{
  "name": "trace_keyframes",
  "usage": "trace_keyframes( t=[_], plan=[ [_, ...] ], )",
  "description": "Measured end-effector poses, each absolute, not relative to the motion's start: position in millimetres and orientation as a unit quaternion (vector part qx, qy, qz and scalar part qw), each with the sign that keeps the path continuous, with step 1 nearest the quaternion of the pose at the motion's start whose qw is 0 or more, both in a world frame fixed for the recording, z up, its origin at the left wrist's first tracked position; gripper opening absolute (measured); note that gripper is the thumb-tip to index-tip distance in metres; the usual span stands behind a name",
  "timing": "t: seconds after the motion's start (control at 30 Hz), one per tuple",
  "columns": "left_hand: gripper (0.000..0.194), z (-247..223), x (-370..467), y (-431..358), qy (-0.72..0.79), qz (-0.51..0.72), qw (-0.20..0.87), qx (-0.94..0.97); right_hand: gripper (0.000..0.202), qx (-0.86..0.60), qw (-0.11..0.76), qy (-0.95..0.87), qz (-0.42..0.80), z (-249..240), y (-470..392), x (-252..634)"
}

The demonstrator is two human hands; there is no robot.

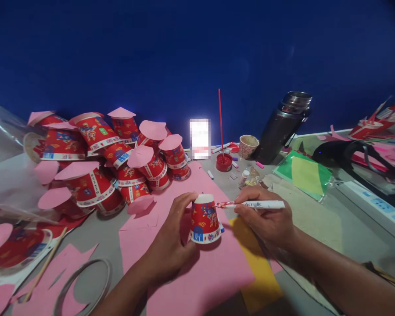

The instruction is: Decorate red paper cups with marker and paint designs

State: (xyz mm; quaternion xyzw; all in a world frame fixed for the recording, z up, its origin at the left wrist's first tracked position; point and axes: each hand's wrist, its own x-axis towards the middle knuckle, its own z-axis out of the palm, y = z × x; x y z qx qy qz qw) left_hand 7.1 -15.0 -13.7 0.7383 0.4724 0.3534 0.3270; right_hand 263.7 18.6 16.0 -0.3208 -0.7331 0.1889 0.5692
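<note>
A red patterned paper cup (204, 219) stands upside down over the pink paper sheet (217, 263), its white base facing up. My left hand (174, 237) grips it from the left side, fingers behind and thumb near the lower rim. In my right hand (266, 219) is a white acrylic marker (268, 204), held almost level. Its red-smeared tip points left and meets, or nearly meets, the cup's upper right side. A small blue-and-white object shows partly behind the cup's lower right edge.
Red cups with pink paper tops (95, 188) are piled at left. Further back are a red paint pot (224, 163) with an upright stick, a glowing screen (200, 138) and a black flask (279, 127). A power strip (377, 206) lies right; a tape ring (107, 276) lies front left.
</note>
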Motion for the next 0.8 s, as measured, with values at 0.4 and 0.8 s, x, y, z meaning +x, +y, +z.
trace_keyframes(
  t=[0.4, 0.8],
  plan=[
    [0.083, -9.2, 8.7, -14.9, 0.454, 0.350, 0.302, 0.762, 0.010, -0.304, 0.544, -0.760, 0.185, 17.4, 19.4, 261.5],
    [0.081, -9.2, 9.4, -14.9, 0.456, 0.345, 0.300, 0.763, 0.011, -0.310, 0.528, -0.771, 0.175, 20.9, 19.1, 261.5]
  ],
)
